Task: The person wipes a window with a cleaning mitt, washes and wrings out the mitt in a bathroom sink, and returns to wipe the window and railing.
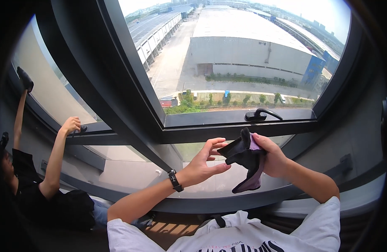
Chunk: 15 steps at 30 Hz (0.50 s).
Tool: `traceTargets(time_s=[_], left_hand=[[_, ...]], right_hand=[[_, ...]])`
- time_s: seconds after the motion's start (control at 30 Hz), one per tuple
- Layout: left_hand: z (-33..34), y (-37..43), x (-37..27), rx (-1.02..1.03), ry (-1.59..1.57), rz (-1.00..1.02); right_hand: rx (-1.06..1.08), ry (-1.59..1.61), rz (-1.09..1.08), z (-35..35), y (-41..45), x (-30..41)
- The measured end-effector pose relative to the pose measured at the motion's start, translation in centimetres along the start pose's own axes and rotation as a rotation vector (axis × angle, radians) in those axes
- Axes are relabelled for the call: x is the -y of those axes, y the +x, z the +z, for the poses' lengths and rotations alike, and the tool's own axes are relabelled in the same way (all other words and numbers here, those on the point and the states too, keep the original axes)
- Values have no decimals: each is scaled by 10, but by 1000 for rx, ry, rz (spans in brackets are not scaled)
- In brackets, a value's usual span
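Observation:
My right hand [275,157] grips a crumpled cloth [248,160], black on one face and purple on the other, at the right of centre. My left hand [206,162] is at the cloth's left side, with fingers spread and curved towards it; whether a fingertip touches it I cannot tell. A black band with a device sits on my left wrist. Just beyond the cloth is the dark frame of a window [212,132], with a black window handle [259,115] on its lower part.
At the left, a person in a black top [26,195] reaches up with a dark cloth [25,80] against another window pane, the other hand at that window's handle [83,128]. A dark slanting mullion [96,85] separates the panes. A curved dark rail [206,204] runs below my hands.

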<state>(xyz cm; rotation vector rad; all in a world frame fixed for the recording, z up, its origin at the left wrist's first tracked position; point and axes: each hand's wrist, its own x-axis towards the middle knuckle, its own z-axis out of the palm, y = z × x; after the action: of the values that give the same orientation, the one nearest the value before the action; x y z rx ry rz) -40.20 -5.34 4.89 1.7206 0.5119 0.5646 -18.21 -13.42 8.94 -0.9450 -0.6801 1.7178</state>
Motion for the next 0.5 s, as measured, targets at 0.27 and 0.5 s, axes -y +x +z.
traceTargets(time_s=[0.27, 0.5], left_hand=[[3, -10, 1, 62, -510, -204], [-9, 6, 7, -120, -409, -129]], right_hand=[[128, -2, 22, -22, 11, -24], [13, -232, -89, -25, 22, -23]])
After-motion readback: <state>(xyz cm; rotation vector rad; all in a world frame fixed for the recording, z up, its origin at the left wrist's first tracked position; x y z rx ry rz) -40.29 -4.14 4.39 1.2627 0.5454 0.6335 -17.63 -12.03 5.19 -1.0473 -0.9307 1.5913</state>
